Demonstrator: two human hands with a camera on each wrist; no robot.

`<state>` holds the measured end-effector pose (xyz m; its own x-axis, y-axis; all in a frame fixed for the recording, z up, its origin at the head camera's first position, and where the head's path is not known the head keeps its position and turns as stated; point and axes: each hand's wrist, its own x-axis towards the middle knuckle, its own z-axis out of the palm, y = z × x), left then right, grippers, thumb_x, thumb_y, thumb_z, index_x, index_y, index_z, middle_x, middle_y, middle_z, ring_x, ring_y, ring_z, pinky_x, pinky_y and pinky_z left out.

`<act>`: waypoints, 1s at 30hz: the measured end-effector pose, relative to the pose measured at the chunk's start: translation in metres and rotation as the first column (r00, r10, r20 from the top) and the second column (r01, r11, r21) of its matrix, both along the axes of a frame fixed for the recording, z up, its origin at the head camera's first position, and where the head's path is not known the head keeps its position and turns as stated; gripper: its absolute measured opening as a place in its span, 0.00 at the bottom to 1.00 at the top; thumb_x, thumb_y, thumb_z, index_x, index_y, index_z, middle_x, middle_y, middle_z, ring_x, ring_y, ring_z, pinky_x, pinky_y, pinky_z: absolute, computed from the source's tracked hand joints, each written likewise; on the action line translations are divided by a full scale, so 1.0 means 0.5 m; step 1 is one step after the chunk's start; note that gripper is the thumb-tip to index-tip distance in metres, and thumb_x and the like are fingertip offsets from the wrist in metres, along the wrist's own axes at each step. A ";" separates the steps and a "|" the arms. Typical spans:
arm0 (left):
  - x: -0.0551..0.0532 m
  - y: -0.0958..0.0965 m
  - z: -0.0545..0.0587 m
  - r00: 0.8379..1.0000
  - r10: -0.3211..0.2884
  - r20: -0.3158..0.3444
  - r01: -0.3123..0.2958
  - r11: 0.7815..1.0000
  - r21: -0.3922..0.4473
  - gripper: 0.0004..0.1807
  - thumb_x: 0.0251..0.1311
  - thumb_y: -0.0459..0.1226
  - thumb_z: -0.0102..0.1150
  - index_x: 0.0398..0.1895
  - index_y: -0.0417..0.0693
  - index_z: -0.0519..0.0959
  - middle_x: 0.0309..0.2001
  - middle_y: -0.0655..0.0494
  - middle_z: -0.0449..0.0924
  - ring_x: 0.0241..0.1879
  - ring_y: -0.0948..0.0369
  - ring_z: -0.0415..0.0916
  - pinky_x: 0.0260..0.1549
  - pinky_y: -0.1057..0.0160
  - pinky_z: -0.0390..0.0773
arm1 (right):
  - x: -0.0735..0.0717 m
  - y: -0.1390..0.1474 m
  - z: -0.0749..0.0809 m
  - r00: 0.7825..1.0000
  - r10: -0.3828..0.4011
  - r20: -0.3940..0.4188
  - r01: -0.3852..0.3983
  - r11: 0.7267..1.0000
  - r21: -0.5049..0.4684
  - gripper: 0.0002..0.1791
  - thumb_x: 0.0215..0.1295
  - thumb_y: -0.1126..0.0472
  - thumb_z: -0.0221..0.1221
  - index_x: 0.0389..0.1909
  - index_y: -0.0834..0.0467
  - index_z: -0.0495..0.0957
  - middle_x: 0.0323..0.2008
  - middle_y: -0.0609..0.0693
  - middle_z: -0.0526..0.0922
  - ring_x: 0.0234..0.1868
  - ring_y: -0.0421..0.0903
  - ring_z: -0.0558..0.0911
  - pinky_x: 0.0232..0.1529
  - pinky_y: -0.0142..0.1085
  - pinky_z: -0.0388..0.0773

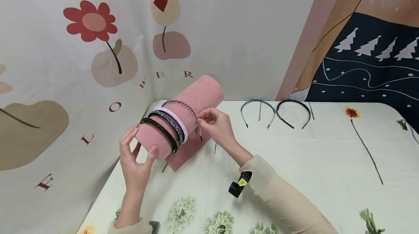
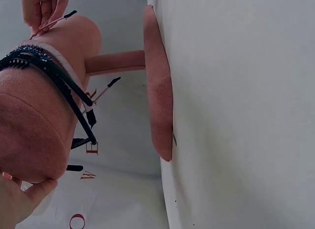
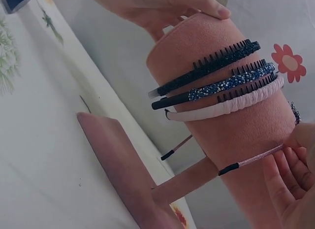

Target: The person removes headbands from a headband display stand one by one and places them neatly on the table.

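A pink fabric headband stand (image 1: 205,92), a padded roll on a post and flat base (image 2: 158,96), is on the table. My left hand (image 1: 135,165) grips its near end, thumb on one side and fingers on the other. My right hand (image 1: 220,128) pinches one side of a thin pink headband (image 3: 261,156) with comb teeth, which lies across the roll toward its far end. Its dark-tipped end hangs below the fingers. Nearer the left hand, the roll carries a pale pink gathered headband (image 3: 246,103), a blue glitter headband (image 3: 231,84) and a black headband (image 3: 211,70).
A blue headband (image 1: 258,100) and a black headband (image 1: 293,101) lie at the table's back edge, right of the stand. The white tablecloth (image 1: 311,161) has printed flowers. A patterned cloth wall (image 1: 229,37) rises close behind and to the left.
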<state>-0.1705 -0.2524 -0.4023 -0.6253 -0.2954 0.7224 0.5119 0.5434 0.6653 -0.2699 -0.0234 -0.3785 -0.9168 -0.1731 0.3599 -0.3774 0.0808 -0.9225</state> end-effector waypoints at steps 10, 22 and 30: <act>-0.004 -0.003 -0.001 0.999 -0.033 -0.016 0.033 0.999 0.016 0.38 0.46 0.25 0.67 0.64 0.26 0.66 0.68 0.44 0.69 0.68 0.65 0.66 0.61 0.76 0.72 | -0.014 0.013 0.007 0.999 -0.037 -0.009 0.037 0.999 -0.002 0.05 0.60 0.69 0.64 0.37 0.63 0.83 0.34 0.58 0.85 0.35 0.44 0.82 0.39 0.32 0.83; -0.004 -0.001 0.000 0.999 -0.035 -0.040 0.036 0.999 0.030 0.36 0.46 0.25 0.66 0.63 0.25 0.66 0.67 0.42 0.69 0.67 0.63 0.67 0.61 0.75 0.73 | -0.031 0.027 0.009 0.997 -0.071 0.004 0.071 0.997 0.005 0.05 0.63 0.67 0.63 0.39 0.63 0.83 0.37 0.58 0.86 0.39 0.49 0.84 0.44 0.39 0.84; 0.005 0.008 0.010 0.999 -0.015 -0.031 0.016 1.000 0.017 0.36 0.47 0.25 0.65 0.63 0.25 0.67 0.67 0.40 0.69 0.67 0.65 0.67 0.61 0.76 0.72 | -0.036 0.029 0.012 0.996 -0.082 0.016 0.082 0.997 0.004 0.06 0.62 0.66 0.63 0.39 0.62 0.83 0.37 0.57 0.86 0.39 0.48 0.84 0.42 0.32 0.82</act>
